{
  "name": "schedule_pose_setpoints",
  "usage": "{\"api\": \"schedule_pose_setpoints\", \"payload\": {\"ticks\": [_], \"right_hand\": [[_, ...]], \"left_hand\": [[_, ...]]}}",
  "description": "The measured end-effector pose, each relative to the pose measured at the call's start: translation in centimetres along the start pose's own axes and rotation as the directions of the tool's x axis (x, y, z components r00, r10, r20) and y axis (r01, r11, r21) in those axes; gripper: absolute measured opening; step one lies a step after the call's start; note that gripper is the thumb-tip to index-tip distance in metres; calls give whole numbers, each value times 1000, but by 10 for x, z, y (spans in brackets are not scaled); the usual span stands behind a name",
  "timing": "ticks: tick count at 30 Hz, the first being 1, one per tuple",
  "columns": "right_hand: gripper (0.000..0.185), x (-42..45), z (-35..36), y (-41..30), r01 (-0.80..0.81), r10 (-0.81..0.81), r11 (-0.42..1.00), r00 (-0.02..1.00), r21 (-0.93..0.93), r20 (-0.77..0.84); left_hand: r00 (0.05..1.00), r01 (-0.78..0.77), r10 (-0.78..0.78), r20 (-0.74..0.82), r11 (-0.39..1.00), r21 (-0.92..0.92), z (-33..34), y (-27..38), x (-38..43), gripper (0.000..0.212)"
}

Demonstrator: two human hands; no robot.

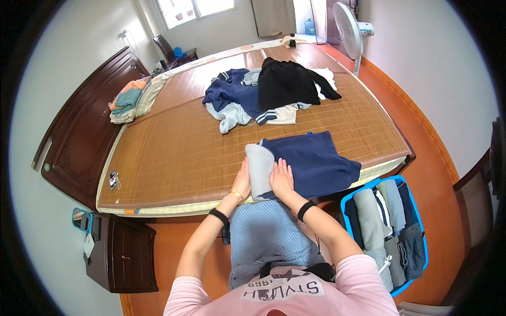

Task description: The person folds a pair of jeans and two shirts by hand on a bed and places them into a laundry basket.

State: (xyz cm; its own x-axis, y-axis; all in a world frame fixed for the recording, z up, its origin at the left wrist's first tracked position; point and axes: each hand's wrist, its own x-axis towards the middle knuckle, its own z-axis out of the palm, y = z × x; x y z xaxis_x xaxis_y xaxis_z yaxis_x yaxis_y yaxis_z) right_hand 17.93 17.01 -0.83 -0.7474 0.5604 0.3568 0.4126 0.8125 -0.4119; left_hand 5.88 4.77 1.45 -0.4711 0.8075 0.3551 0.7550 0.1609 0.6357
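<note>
A navy garment [310, 166], which looks like trousers with a ribbed cuff, lies folded at the bed's near edge. Its pale grey inner side [260, 169] shows where the left end is turned over. My left hand [242, 181] rests against the outer edge of that turned-over end, fingers pointing away from me; its grip is partly hidden. On the navy cloth, right beside the grey part, my right hand [282, 178] lies flat with its fingers slightly apart.
Loose clothes, including a black top [290, 85] and a navy striped-cuff top [241, 91], lie farther back on the bamboo mat [170, 154]. A blue-rimmed bin [423, 245] of rolled clothes stands at right. A phone [113, 179], folded bedding [132, 98] and a nightstand [130, 256] are leftward.
</note>
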Motion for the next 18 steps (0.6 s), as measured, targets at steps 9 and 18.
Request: {"api": "schedule_pose_setpoints", "payload": {"ticks": [9, 18], "right_hand": [[34, -62, -58, 35, 185, -188, 982, 973, 33, 136], [74, -81, -138, 116, -295, 302, 953, 942, -69, 149]], "left_hand": [[930, -250, 75, 360, 845, 472, 16, 78, 64, 73], [654, -756, 291, 698, 214, 619, 51, 86, 106, 61]]}}
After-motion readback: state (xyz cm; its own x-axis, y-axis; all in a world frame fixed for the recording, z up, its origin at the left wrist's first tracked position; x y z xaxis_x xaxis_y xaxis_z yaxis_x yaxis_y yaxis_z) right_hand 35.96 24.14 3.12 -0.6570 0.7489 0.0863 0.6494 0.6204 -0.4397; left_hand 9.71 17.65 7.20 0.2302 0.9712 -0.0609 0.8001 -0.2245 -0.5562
